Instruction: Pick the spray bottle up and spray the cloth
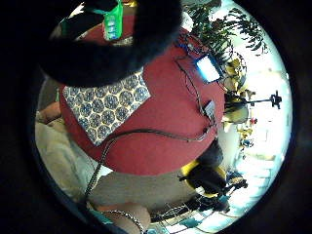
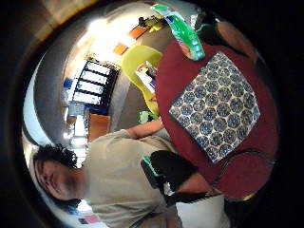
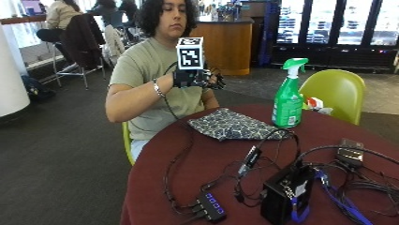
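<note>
The green spray bottle (image 3: pixel 289 96) stands upright on the round dark red table (image 3: pixel 187 178), near the edge farthest from the outside camera, just in front of a yellow-green chair (image 3: pixel 340 89); its trigger head points toward the person's side. Just beside it, nearer the seated person, the patterned cloth (image 3: pixel 229 123) lies flat on the table close to the edge where the person sits, one corner reaching toward the bottle's base; the two look apart, though only narrowly. The gloved right hand (image 3: pixel 195 78) is raised in front of the person's chest, well above the cloth and apart from the bottle, its fingers loosely curled and holding nothing. Both palm views look down on the cloth (image 2: pixel 216 104) and bottle (image 2: pixel 183 31) from above. At the table's near edge lie a black box (image 3: pixel 287 194), a hub (image 3: pixel 210 206) and tangled cables (image 3: pixel 249 164).
</note>
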A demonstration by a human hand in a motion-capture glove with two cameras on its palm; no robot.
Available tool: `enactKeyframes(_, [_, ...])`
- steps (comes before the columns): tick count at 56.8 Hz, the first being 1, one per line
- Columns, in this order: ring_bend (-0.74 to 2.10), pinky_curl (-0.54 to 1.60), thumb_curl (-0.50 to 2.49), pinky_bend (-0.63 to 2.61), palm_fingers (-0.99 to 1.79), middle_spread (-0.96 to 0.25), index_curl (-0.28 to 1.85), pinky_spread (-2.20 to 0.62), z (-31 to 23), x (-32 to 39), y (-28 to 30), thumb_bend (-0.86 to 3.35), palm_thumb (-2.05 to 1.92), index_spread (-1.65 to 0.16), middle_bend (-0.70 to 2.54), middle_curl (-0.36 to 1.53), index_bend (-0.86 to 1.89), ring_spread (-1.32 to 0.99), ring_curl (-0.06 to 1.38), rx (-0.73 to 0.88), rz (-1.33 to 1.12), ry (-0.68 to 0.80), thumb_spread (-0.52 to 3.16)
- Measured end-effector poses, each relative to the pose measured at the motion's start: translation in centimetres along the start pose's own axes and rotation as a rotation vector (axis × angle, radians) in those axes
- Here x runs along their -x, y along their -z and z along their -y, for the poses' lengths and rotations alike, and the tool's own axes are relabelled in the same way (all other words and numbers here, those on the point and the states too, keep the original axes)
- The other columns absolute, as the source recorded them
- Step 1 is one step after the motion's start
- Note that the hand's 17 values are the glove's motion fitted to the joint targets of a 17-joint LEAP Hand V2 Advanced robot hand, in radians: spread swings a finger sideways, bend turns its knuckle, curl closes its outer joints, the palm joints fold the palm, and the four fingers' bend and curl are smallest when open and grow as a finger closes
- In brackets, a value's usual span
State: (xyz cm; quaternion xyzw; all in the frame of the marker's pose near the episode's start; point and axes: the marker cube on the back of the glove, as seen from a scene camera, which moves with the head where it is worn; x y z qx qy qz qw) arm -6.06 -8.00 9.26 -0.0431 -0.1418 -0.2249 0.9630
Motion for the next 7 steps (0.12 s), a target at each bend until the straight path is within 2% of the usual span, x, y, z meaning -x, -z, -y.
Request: enactKeyframes(7, [0.31,0.28,0.36,0.17,0.54,-0.10,0.30,0.21,-1.10,-0.18,-0.47,-0.03,0.36,-0.42,0.22,0.37,0.16,-0.15,0.34,0.020,-0.005,0.011,0.92])
